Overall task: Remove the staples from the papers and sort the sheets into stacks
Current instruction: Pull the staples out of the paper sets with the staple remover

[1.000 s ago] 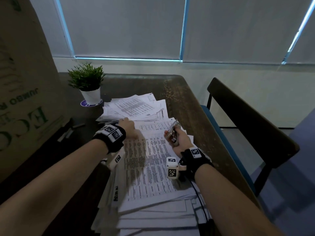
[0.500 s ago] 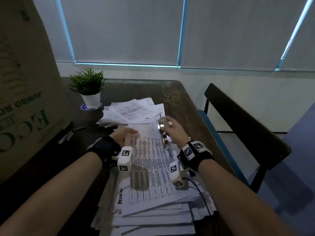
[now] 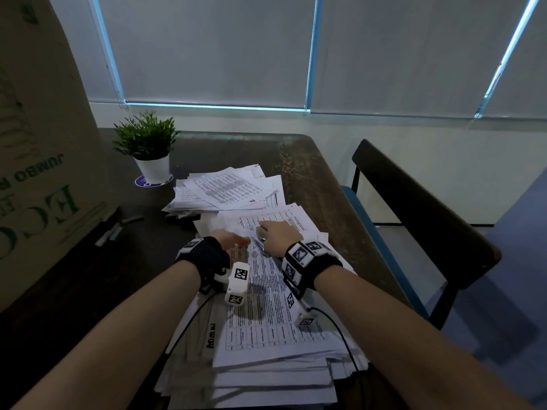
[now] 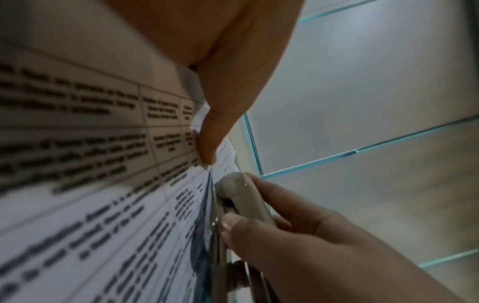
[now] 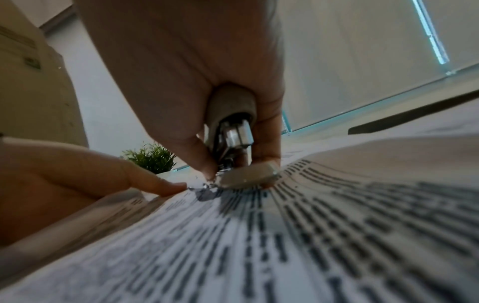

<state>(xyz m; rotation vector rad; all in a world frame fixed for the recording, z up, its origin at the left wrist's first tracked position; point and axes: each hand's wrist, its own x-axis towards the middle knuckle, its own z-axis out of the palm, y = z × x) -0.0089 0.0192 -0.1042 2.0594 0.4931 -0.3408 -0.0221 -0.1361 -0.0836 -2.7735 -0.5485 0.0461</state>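
Observation:
A thick pile of printed sheets (image 3: 266,315) lies on the dark table (image 3: 313,184) in front of me. My right hand (image 3: 279,236) grips a grey-handled metal staple remover (image 5: 232,123), its tip down on the top sheet's far corner (image 5: 207,190). The remover also shows in the left wrist view (image 4: 242,196), held between thumb and fingers. My left hand (image 3: 232,241) lies just left of it, one straight finger (image 5: 158,185) pressing the paper beside the tip. The staple itself is too small to make out. A second, looser stack of sheets (image 3: 228,189) lies farther back.
A small potted plant (image 3: 148,149) stands at the back left on a blue coaster. A big cardboard box (image 3: 38,161) walls off the left side. Small dark items (image 3: 118,229) lie near the box. A dark chair with a blue seat (image 3: 414,208) stands to the right of the table.
My right hand has swung the staple remover forward and down onto the top sheet's far corner. The left hand has slid right along the paper to press beside it.

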